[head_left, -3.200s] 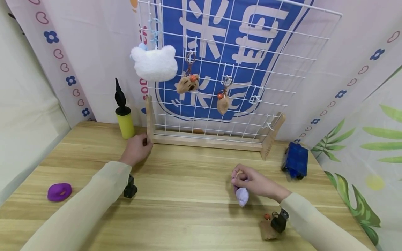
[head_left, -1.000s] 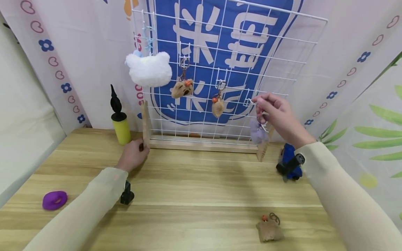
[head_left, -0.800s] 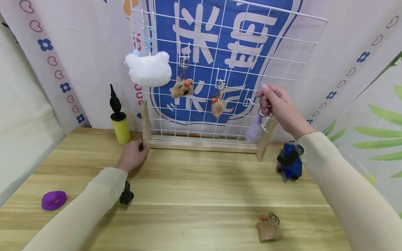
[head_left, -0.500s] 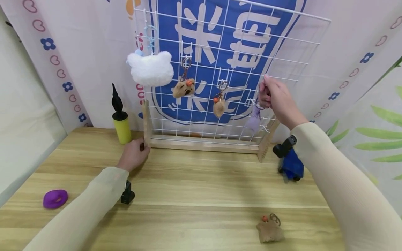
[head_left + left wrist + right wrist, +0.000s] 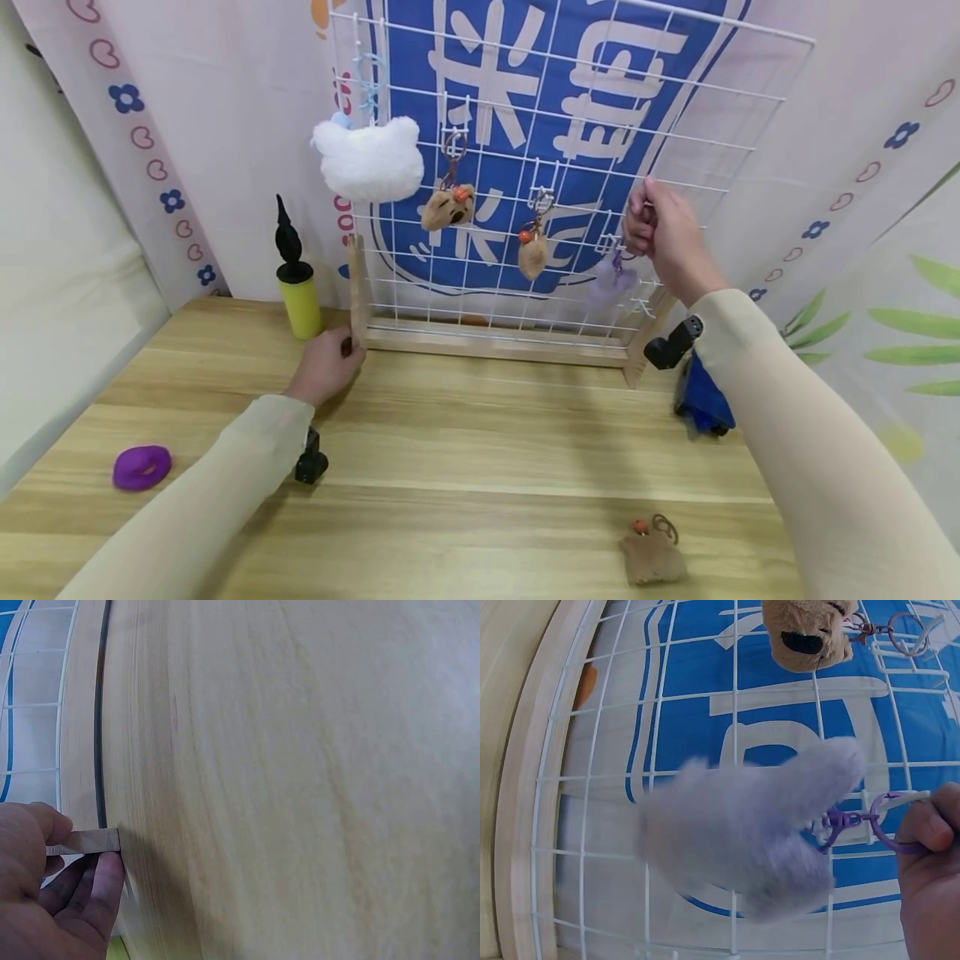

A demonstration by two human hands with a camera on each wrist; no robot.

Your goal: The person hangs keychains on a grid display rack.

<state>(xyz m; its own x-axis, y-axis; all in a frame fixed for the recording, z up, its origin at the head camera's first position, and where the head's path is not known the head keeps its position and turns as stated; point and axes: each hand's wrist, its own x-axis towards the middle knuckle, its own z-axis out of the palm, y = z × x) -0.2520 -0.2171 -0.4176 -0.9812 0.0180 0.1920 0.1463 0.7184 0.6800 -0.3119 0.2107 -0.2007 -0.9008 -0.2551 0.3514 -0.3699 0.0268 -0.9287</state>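
Observation:
My right hand [image 5: 667, 237] pinches the purple split ring [image 5: 889, 842] of a lavender plush keychain [image 5: 611, 282]. In the right wrist view the ring sits at the white prong of a hook [image 5: 907, 797] on the wire grid; the prong seems to pass through it. The plush [image 5: 735, 832] hangs blurred before the grid. Low on the left, my left hand [image 5: 326, 367] grips the wooden end piece [image 5: 86, 841] of the grid's stand between thumb and fingers. Two brown plush keychains, a bear-faced one [image 5: 448, 208] and a smaller-looking one [image 5: 532, 254], hang from hooks farther left.
A white plush [image 5: 371, 158] hangs at the grid's upper left. On the table are a brown plush keychain [image 5: 652, 557], a purple ring-shaped object [image 5: 142, 467], a yellow cylinder with black pointed top [image 5: 302, 308], and a blue object [image 5: 707, 398] partly behind the right wrist camera.
My right hand has lifted the lavender keychain off the table area to the lower-right hook on the grid, and the plush swings there. My left hand has kept its grip on the stand.

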